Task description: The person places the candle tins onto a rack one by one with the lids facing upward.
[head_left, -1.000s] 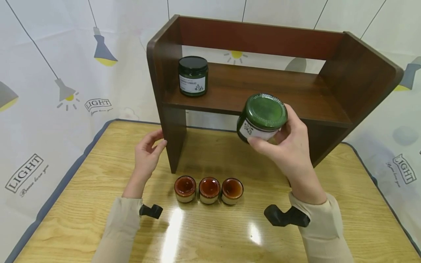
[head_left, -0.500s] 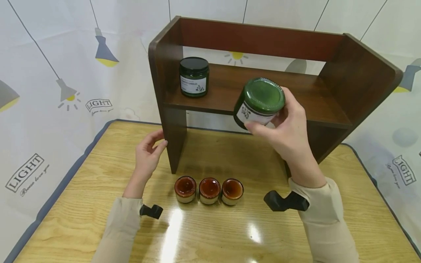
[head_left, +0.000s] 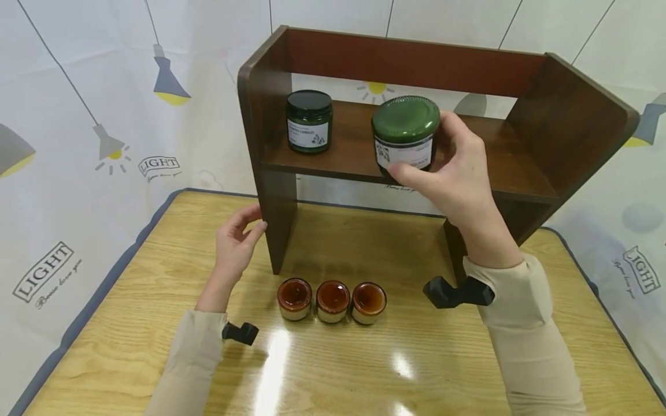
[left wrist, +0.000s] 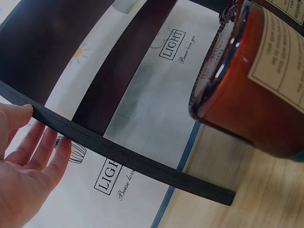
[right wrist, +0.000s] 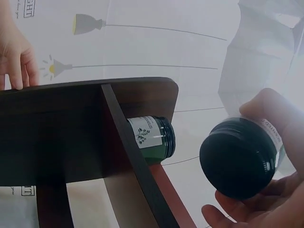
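My right hand (head_left: 460, 173) grips a green glass candle jar (head_left: 404, 124) with a white label. The jar is upside down, its green base up, in front of the shelf board. From the right wrist view its black lid (right wrist: 235, 164) shows, with thumb and fingers around the side. My left hand (head_left: 235, 242) holds the front edge of the left side panel (left wrist: 118, 149) of the dark wooden shelf between thumb and fingers. A second green candle jar (head_left: 309, 124), black lid up, stands at the left end of the upper shelf board (head_left: 354, 159).
Three amber glass jars (head_left: 295, 297) with cream labels stand in a row on the wooden table (head_left: 333, 370), before the shelf's opening. The shelf's right side panel (head_left: 577, 121) rises beyond my right hand. A printed white backdrop (head_left: 104, 75) surrounds the table.
My right hand has raised the green candle jar to the front of the upper board and turned it more upright, base still up. The left hand keeps its place on the panel.
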A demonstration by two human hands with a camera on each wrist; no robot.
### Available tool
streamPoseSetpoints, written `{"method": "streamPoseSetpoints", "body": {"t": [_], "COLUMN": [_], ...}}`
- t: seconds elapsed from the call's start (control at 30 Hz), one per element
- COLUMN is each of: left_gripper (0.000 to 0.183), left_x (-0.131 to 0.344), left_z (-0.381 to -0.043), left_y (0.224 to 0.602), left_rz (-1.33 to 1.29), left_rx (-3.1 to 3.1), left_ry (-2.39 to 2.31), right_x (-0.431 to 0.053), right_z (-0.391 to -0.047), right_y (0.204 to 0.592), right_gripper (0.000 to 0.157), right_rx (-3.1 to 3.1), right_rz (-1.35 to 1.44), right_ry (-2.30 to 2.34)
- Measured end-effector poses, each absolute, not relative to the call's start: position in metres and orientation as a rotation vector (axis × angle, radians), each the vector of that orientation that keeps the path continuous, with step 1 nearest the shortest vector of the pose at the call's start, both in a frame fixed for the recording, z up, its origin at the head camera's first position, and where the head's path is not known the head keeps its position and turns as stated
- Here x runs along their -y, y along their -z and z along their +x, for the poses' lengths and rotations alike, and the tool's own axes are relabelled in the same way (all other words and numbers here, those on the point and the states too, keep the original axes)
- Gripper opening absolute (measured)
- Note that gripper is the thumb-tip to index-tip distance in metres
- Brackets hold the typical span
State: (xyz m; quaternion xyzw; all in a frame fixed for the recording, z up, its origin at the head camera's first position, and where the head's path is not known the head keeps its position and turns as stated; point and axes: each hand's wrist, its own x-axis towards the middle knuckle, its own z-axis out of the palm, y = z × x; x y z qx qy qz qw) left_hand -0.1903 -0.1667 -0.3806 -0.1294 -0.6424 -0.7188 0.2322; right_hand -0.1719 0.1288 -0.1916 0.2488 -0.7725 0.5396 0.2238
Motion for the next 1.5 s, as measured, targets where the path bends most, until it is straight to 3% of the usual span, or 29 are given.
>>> {"method": "streamPoseSetpoints", "body": {"t": [1.27,1.5], "left_gripper": [0.026,0.027], "left_x": [0.167,0.167], "left_z": [-0.191,-0.191], "left_y": [0.382,0.382], "left_rz": [-0.376,-0.375], "left_rx": [1.741,1.739], "left_ry": [1.975,1.981], "right_x": [-0.116,-0.111], "right_z": [-0.199,-0.206], "right_y": [0.189,0.19], "right_gripper": [0.048,0.056], "right_rx": [1.818,1.97], "right_rz": [0.687,0.66], "right_ry": [-1.657,-1.691]}}
